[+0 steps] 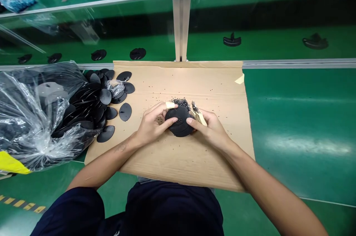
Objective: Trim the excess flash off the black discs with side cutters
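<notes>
Several round black plastic discs (180,121), overlapping like a small stack, are held over the cardboard sheet (178,161). My left hand (155,119) grips their left side, thumb on top; one of its fingers wears pale tape. Against their right edge rests the thumb of my right hand (210,126). That hand also holds nippers (196,110) with pale wrapped handles, jaws pointing away from me; whether the jaws touch a disc cannot be told. A heap of tiny black offcuts (180,103) lies just beyond the discs.
To the left, a clear plastic bag (33,117) spills many black discs (86,106) onto the cardboard edge. Loose single discs (125,112) lie beside it. A metal upright (182,13) rises behind the cardboard from a rail. More black parts (137,53) show along the green panel behind.
</notes>
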Action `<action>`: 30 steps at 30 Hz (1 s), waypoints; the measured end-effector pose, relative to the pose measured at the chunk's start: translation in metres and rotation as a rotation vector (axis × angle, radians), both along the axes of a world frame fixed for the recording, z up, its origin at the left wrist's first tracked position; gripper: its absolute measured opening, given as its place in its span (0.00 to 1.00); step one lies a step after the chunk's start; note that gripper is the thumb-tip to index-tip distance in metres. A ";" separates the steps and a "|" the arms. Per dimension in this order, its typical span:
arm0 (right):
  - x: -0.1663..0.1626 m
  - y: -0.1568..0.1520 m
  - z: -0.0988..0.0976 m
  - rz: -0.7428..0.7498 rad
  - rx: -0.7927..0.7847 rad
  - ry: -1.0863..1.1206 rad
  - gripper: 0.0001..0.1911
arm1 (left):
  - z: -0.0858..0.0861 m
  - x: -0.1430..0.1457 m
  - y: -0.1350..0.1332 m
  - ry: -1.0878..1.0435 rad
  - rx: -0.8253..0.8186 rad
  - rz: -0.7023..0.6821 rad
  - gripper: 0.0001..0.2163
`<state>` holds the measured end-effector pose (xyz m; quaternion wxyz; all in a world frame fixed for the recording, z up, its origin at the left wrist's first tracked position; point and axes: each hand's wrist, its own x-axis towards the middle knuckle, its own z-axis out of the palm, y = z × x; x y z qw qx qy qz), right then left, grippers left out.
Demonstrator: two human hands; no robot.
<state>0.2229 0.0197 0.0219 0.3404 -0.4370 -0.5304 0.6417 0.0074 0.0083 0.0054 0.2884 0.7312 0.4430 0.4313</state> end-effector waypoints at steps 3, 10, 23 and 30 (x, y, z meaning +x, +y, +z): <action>-0.001 -0.001 -0.001 -0.009 0.048 -0.013 0.26 | 0.001 0.002 -0.002 0.012 0.028 0.033 0.16; -0.003 -0.002 -0.001 -0.069 0.134 -0.037 0.24 | 0.006 0.005 -0.005 0.106 0.191 0.111 0.14; -0.004 -0.005 -0.003 -0.056 0.180 -0.071 0.24 | 0.000 0.007 -0.006 0.086 0.138 0.121 0.15; -0.006 -0.006 0.000 -0.081 0.211 -0.046 0.26 | -0.004 0.009 -0.004 -0.019 0.015 0.071 0.18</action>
